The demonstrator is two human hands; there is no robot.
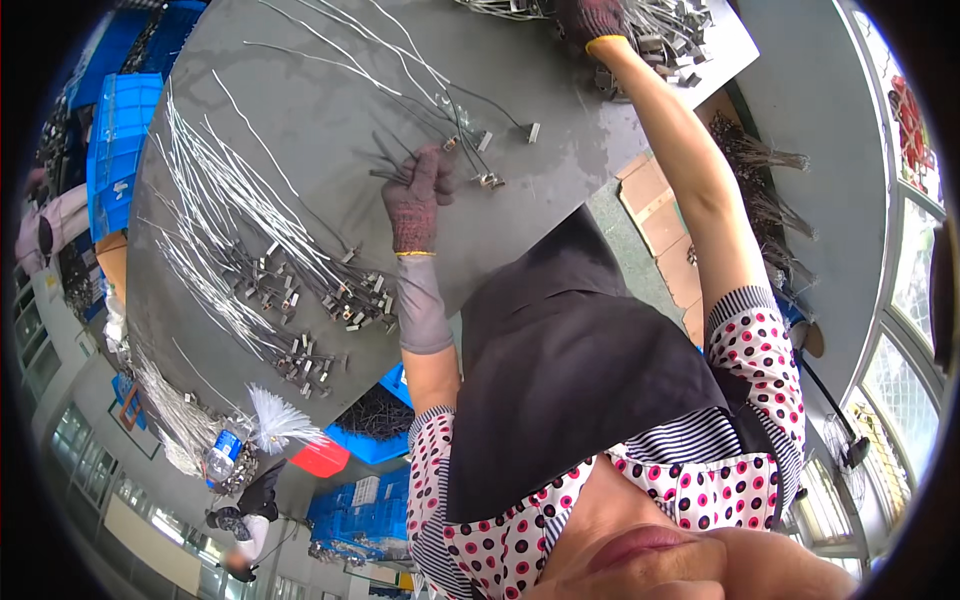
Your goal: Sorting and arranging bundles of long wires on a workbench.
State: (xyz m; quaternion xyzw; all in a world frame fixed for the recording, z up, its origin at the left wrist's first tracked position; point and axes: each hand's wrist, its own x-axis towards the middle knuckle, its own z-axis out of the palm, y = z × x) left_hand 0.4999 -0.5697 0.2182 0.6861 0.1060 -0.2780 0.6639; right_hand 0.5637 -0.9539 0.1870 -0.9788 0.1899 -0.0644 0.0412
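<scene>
Head view: the person leans over a grey worktable (pixel 300 110), both arms extended across it. The left hand (pixel 418 195), in a dark knitted glove with a yellow cuff, is closed around a small bunch of thin cables (pixel 400 75); their metal end fittings (pixel 487 180) stick out just beside the fingers, and the free lengths trail away over the tabletop. The right hand (pixel 590 18), gloved alike, reaches to the far edge of the table and rests on a heap of cables with metal connectors (pixel 670 35); most of the hand is cut off by the picture's rim, so whether it grips anything cannot be told. To the left of the held bunch, a large fan of white cables (pixel 215 190) lies spread on the table, its connector ends (pixel 330 295) gathered near the near edge. Blue plastic crates (pixel 120 130) stand beyond the table's left side. Cardboard pieces (pixel 655 205) lie on the floor beneath the right forearm.
</scene>
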